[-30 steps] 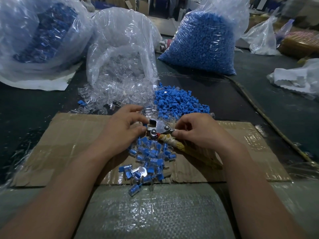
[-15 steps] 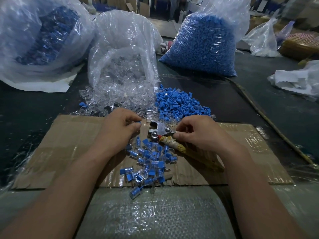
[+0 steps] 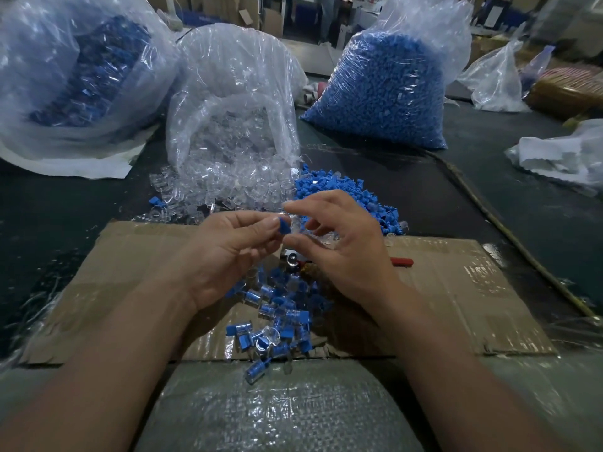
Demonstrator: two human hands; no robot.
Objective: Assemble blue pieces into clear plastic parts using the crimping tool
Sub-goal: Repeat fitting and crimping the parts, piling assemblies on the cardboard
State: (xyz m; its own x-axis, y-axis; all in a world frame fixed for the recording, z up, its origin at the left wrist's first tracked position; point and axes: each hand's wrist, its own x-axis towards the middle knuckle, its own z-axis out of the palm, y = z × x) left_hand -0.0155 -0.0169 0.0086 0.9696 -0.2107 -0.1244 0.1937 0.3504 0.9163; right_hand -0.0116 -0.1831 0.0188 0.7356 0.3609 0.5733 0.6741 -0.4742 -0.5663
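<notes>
My left hand [image 3: 228, 246] pinches a small blue piece [image 3: 283, 227] between thumb and fingertips, raised above the cardboard. My right hand [image 3: 339, 243] pinches a clear plastic part [image 3: 298, 226] right beside it, the two pieces almost touching. The crimping tool [image 3: 293, 261] lies on the cardboard under my hands, mostly hidden; a red handle tip [image 3: 402, 261] shows to the right. A pile of assembled blue-and-clear pieces [image 3: 277, 314] lies in front of me. Loose blue pieces [image 3: 339, 190] and loose clear parts [image 3: 222, 187] are heaped behind my hands.
A cardboard sheet [image 3: 456, 288] covers the dark table. An open bag of clear parts [image 3: 228, 102] stands at the back middle, a bag of blue pieces [image 3: 385, 93] at the back right, another bag [image 3: 71, 76] at the left. White plastic [image 3: 561, 158] lies far right.
Both hands have lifted off the crimping tool and come together above it. The left hand now holds a blue piece and the right a clear part; the tool lies released on the cardboard.
</notes>
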